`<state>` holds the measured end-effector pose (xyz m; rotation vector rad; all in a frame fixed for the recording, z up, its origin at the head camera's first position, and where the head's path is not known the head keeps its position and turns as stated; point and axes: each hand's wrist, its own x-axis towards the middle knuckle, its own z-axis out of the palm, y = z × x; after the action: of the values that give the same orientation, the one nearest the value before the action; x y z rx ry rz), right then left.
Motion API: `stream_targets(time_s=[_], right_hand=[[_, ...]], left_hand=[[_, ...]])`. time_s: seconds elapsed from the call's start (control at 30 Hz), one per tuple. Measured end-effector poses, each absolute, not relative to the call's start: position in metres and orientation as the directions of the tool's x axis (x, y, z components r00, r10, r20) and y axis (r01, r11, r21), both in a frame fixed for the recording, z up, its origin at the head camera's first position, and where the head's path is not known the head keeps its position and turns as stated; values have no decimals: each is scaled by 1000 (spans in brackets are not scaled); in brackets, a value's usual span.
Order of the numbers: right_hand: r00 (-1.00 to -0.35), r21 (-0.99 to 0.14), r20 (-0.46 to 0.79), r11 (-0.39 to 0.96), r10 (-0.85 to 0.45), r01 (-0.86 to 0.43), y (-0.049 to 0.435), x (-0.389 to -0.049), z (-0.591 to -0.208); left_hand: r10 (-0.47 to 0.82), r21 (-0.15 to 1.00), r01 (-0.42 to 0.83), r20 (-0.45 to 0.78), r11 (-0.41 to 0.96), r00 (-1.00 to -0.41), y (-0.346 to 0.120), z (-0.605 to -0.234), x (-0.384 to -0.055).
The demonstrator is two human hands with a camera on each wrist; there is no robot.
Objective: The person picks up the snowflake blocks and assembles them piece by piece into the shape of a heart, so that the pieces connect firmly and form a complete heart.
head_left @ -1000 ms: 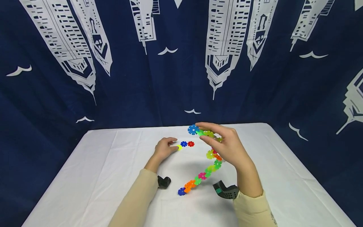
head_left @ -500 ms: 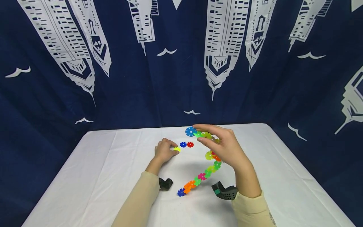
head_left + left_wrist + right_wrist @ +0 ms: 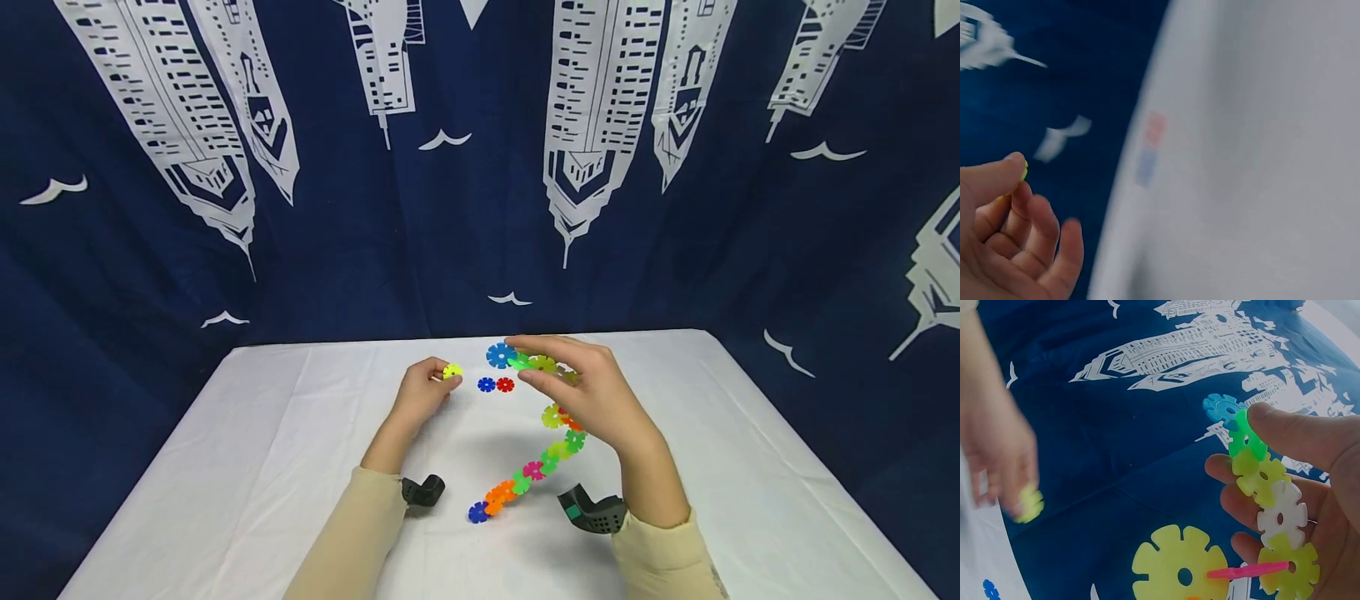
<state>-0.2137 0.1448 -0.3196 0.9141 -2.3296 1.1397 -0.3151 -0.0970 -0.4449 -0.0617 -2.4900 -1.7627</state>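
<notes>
My left hand (image 3: 418, 393) pinches a single yellow snowflake disc (image 3: 452, 372) between thumb and fingers, raised above the table at the far left of centre. In the left wrist view only the thin edge of this disc (image 3: 1024, 172) shows past the thumb. My right hand (image 3: 603, 390) holds a long chain of slotted snowflake discs (image 3: 533, 471) near its upper end, thumb on a green disc (image 3: 1249, 439). A light blue disc (image 3: 501, 356) forms that end. The chain curves down toward me to a dark blue disc (image 3: 478, 512); the palm hides part of it.
A loose dark blue disc (image 3: 486, 384) and a red disc (image 3: 506, 384) lie side by side on the white tablecloth (image 3: 300, 467), between the hands. Behind the table's far edge hangs a navy curtain (image 3: 465, 225) with white buildings. Each wrist wears a black camera mount.
My left hand has taken hold of the yellow disc beside the blue one and lifted it up and to the left. My right hand and the chain have shifted slightly left and down.
</notes>
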Motion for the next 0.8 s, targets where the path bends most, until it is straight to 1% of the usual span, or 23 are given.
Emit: stream_targets(time_s=[0.07, 0.17, 0.27, 0.43, 0.53, 0.63, 0.8], right_hand=[[-715, -551, 584, 460, -384, -696, 145, -213, -320], [-715, -548, 584, 463, -385, -697, 144, -213, -320], [-713, -543, 586, 466, -386, -699, 144, -213, -320], [-716, -543, 580, 472, -388, -695, 145, -213, -321], [-714, -541, 579, 470, -393, -697, 145, -214, -322], [-703, -528, 589, 467, -400, -709, 146, -214, -323], [-690, -519, 592, 458, -416, -722, 145, -214, -323]], left_hand=[[-18, 968, 95, 102, 233, -995, -96, -427, -304], [33, 986, 139, 137, 90, -990, -95, -400, -284], [107, 978, 207, 204, 11, -973, -94, -380, -264], [184, 935, 355, 351, -8, -918, -93, -358, -236], [214, 907, 421, 414, -15, -885, -92, -352, -224], [240, 894, 447, 438, -20, -866, -91, -348, -218], [251, 906, 424, 415, -20, -875, -87, -347, -216]])
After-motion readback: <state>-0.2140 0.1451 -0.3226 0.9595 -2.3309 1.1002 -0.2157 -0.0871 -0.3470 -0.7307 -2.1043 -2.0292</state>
